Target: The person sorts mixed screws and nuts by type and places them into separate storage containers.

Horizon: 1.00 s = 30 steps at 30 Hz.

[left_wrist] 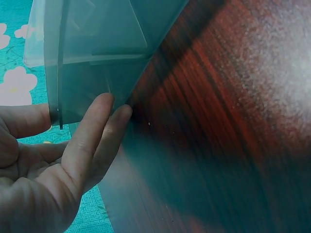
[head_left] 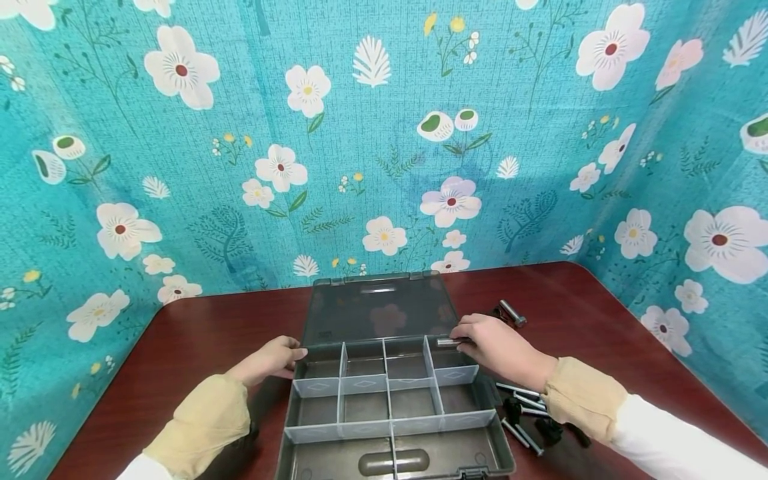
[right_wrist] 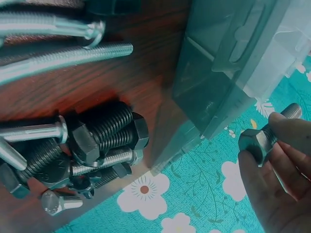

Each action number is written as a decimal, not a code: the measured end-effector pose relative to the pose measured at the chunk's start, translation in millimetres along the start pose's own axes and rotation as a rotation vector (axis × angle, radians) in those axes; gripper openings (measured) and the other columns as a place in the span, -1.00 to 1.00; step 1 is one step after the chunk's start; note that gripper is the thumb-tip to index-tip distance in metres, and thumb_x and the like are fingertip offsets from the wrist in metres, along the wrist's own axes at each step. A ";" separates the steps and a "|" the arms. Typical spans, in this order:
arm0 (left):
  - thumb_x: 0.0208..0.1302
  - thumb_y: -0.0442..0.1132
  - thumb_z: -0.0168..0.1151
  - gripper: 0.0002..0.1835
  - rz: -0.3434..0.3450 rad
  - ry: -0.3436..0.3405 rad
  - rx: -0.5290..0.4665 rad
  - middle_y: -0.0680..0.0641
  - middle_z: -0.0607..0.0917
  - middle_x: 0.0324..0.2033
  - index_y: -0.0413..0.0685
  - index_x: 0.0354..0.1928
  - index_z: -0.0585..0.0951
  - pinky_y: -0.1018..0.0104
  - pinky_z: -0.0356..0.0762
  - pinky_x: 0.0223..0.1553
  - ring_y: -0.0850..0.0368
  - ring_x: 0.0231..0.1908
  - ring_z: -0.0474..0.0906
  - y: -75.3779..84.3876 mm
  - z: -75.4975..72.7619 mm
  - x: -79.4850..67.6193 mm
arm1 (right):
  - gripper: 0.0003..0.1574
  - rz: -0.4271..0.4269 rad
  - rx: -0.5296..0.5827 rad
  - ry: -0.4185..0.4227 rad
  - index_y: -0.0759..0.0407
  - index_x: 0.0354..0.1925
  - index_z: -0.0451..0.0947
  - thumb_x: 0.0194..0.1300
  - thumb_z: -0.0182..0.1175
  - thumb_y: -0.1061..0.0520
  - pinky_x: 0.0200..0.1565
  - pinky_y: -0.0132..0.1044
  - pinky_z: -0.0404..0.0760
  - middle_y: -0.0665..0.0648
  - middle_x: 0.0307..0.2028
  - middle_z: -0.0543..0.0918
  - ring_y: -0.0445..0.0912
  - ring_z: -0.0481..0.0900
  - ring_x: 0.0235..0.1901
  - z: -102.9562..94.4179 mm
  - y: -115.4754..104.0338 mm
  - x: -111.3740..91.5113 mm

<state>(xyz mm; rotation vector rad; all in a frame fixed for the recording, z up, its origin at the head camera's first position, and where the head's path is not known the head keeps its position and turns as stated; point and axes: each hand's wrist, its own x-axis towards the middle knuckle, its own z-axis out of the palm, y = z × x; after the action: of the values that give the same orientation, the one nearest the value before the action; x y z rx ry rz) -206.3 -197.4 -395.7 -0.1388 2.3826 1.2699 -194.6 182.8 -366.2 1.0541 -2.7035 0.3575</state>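
Note:
A grey translucent organizer box [head_left: 364,433] lies with its lid [head_left: 372,310] folded back, its compartments parted by pale dividers [head_left: 364,385]. My left hand [head_left: 273,358] holds the box's far left corner; in the left wrist view the thumb touches the rim [left_wrist: 53,77] and two fingers lie along the outer side wall. Over the far right compartment my right hand [head_left: 501,343] pinches a hex bolt [right_wrist: 257,143] between thumb and fingers. Its silver threaded end [head_left: 447,342] points left in the head view.
Several loose bolts [head_left: 528,401], silver and black, lie right of the box. Farther back on the right rests another silver bolt [head_left: 512,312] beside dark pieces. The dark red table [head_left: 198,333] meets a blue flowered cloth [head_left: 360,167] behind and at the sides.

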 end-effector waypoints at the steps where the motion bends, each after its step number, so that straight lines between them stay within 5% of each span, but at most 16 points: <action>1: 0.34 -0.38 -0.06 -0.53 0.001 0.000 0.000 -0.46 0.44 -0.12 -0.69 0.11 0.17 0.07 0.60 -0.19 -0.23 -0.11 0.47 0.3 0.0 -0.2 | -0.80 -0.006 -0.006 -0.008 0.14 -0.30 0.64 0.00 0.35 0.25 -0.39 -0.44 0.57 -0.04 -0.40 0.56 -0.21 0.54 -0.39 1.0 -0.2 1.5; 11: 0.35 -0.38 -0.07 -0.54 -0.009 0.001 -0.011 -0.47 0.42 -0.10 -0.68 0.12 0.17 0.05 0.60 -0.18 -0.27 -0.08 0.46 0.4 0.9 0.4 | -0.83 -0.027 -0.035 -0.098 0.17 -0.32 0.65 0.01 0.34 0.27 -0.40 -0.43 0.58 0.00 -0.43 0.56 -0.20 0.55 -0.41 12.5 -2.1 8.7; 30: 0.36 -0.38 -0.09 -0.53 -0.019 -0.010 -0.002 -0.50 0.40 -0.05 -0.69 0.13 0.14 0.07 0.59 -0.16 -0.31 -0.03 0.43 3.1 1.1 -1.1 | -0.82 -0.035 -0.114 -0.077 0.15 -0.41 0.62 -0.08 0.39 0.29 -0.43 -0.39 0.59 0.01 -0.45 0.57 -0.16 0.57 -0.41 18.0 4.0 14.7</action>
<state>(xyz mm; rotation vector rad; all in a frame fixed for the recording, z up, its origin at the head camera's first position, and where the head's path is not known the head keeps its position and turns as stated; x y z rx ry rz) -205.8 -194.9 -393.4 -0.1548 2.3667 1.2615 -209.9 170.9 -379.6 1.1019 -2.7318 0.1584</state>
